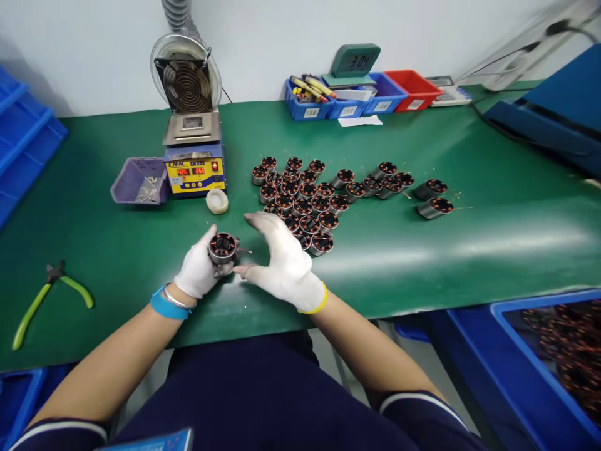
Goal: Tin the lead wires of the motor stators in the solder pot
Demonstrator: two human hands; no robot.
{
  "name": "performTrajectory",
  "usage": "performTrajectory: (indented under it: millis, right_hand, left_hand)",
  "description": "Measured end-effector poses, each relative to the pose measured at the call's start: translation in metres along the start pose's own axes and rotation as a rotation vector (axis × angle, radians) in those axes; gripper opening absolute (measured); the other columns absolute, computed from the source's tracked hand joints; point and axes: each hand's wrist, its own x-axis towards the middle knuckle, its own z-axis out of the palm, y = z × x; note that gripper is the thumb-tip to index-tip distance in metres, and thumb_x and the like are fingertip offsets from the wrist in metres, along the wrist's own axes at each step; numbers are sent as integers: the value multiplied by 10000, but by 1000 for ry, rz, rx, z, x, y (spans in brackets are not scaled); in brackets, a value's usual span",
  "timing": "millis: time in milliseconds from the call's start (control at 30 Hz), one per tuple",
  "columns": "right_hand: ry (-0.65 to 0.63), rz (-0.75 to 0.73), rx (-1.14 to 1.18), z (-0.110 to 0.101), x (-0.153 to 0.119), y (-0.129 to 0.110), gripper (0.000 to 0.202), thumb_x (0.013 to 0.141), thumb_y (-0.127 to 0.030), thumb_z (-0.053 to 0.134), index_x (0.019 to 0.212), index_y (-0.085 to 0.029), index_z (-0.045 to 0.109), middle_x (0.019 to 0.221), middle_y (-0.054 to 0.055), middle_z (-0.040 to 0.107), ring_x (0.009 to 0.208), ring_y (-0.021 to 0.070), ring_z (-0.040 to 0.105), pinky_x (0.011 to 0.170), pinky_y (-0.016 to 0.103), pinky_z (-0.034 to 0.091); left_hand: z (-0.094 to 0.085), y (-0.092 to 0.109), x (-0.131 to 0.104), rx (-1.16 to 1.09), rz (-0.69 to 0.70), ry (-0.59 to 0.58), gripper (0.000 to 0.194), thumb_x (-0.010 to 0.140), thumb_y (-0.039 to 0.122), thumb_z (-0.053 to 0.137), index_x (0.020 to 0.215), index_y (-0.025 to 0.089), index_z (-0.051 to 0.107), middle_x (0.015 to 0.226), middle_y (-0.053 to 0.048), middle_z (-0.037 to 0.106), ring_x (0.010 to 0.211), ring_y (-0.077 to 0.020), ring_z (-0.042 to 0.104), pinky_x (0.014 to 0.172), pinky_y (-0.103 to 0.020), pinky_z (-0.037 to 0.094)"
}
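My left hand point(201, 266), in a white glove with dark fingertips, is wrapped round a round metal motor part point(222, 248) with copper windings and a thin wire sticking out to the right. Just right of it my right hand point(282, 263), gloved too, has thumb and index finger spread wide with nothing between them. Behind the right hand stands a cluster of similar motor parts point(303, 207), several of them touching. A solder pot point(195, 169) with a red digital display sits beyond my left hand, a small white round dish point(216, 201) at its front corner.
Green-handled cutters point(54, 274) lie at the left. A purple tray point(123, 181) adjoins the solder pot. At the back are blue bins point(310, 111), a red bin point(416, 94) and a clock point(355, 61). A blue crate point(521, 344) of copper-wound parts stands at lower right.
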Motion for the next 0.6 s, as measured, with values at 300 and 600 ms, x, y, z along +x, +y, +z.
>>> performTrajectory:
  millis: [300, 600]
  right_hand:
    - [62, 166, 324, 43, 13, -2, 195, 879, -335, 603, 934, -208, 741, 1004, 60, 755, 1118, 220, 670, 1005, 379, 515]
    - [-15, -140, -9, 24, 45, -33, 131, 893, -258, 535, 821, -237, 643, 899, 38, 723, 1119, 230, 670, 1199, 502, 343]
  left_hand:
    - [-26, -4, 2, -653, -103, -100, 446, 863, 622, 450, 806, 202, 590, 567, 13, 541, 384, -90, 351, 411, -274, 246]
    - [-53, -2, -13, -619, -181, -370, 340, 791, 512, 495, 735, 189, 586, 694, -73, 649, 487, -166, 542, 442, -328, 453]
